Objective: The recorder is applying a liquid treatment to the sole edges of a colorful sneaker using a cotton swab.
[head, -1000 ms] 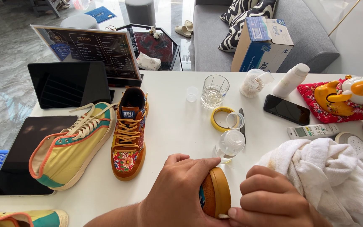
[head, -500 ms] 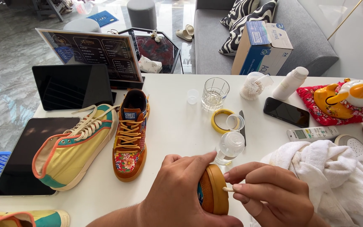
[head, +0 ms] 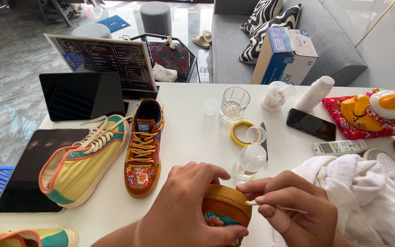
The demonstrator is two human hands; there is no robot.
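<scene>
My left hand (head: 186,206) grips a small shoe (head: 225,208) with a tan rubber sole and a floral upper, its toe turned up at the table's near edge. My right hand (head: 293,208) pinches a thin wooden stick (head: 277,207), whose tip touches the sole's rim. A matching orange floral high-top shoe (head: 143,148) with yellow laces stands just left of my left hand. Past it a larger yellow high-top shoe (head: 81,160) lies on its side.
White towels (head: 366,196) are heaped at the right. Behind my hands stand a small clear bottle (head: 250,161), a yellow tape roll (head: 242,133), a glass (head: 234,105), a phone (head: 311,124) and a remote (head: 339,147). Two tablets (head: 82,95) lie at left.
My right hand has opened from a fist beside the shoe and now holds the thin stick against the sole's rim. The view has tilted down slightly.
</scene>
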